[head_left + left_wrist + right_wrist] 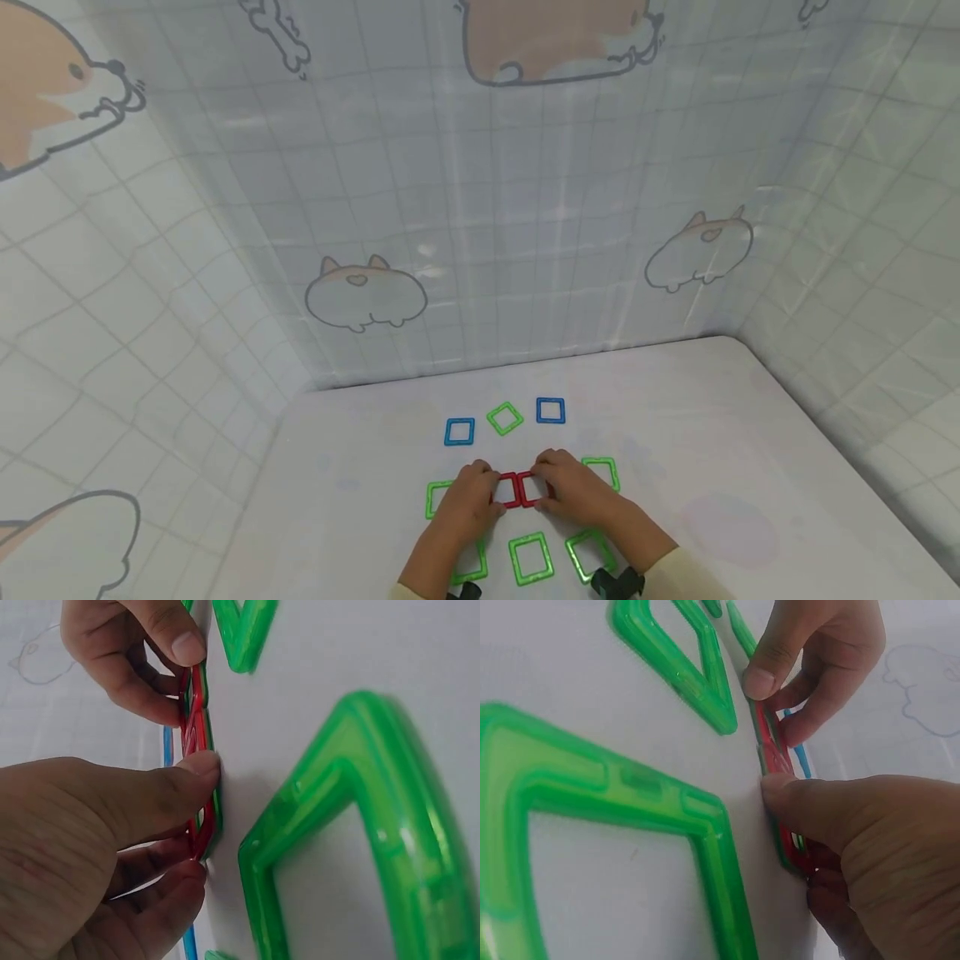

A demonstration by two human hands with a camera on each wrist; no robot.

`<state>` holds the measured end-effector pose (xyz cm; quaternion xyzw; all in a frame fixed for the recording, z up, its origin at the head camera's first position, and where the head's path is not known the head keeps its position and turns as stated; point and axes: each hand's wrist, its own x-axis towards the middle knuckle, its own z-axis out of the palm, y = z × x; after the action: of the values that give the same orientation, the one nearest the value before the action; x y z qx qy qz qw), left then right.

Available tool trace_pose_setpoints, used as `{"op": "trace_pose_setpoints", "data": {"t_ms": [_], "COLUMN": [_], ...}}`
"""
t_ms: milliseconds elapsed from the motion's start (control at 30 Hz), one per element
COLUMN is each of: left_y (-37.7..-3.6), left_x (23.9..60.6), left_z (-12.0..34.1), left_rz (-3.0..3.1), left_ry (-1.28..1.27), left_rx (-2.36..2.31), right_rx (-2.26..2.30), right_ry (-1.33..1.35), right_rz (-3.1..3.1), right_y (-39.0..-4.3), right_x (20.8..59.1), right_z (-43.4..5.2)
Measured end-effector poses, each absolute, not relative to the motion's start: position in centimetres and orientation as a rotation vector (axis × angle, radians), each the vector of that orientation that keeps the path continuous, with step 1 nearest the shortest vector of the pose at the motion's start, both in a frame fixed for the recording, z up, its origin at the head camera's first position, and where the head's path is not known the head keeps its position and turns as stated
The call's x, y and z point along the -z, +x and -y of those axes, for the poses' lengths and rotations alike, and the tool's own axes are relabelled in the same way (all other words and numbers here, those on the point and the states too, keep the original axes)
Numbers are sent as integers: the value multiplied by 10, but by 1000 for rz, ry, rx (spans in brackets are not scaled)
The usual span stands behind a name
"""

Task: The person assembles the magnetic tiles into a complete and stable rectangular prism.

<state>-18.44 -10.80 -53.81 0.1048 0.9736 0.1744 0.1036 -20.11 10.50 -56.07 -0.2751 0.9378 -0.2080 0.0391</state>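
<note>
Two red square magnetic tile frames lie edge to edge at the middle of the table. My left hand (468, 500) pinches the left red tile (508, 476) by its outer side, thumb on the near edge. The right red tile (529, 503) is gripped the same way by my right hand (576, 490). In the wrist views, green edging (217, 810) shows against the underside of the red tiles; whether these are separate green tiles I cannot tell. Close to both wrists lie green square frames, large in the left wrist view (382, 795) and right wrist view.
Behind the hands lie two blue square frames, one left (460, 442) and one right (551, 400), with a tilted green frame (513, 427) between them. Several green frames, one at front centre (534, 577), surround the hands. Patterned curtains (480, 208) enclose the white table (337, 500).
</note>
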Motion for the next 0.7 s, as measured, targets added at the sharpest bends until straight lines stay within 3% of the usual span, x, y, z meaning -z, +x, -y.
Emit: {"op": "trace_pose_setpoints", "data": {"t_ms": [700], "left_y": [-180], "left_x": [545], "left_z": [95], "left_rz": [-3005], "left_ry": [394], "left_rx": [-320], "right_rx": [676], "right_ry": [-886], "right_rz": [-2831], "right_y": [-203], "right_x": [561], "right_z": [-104]}}
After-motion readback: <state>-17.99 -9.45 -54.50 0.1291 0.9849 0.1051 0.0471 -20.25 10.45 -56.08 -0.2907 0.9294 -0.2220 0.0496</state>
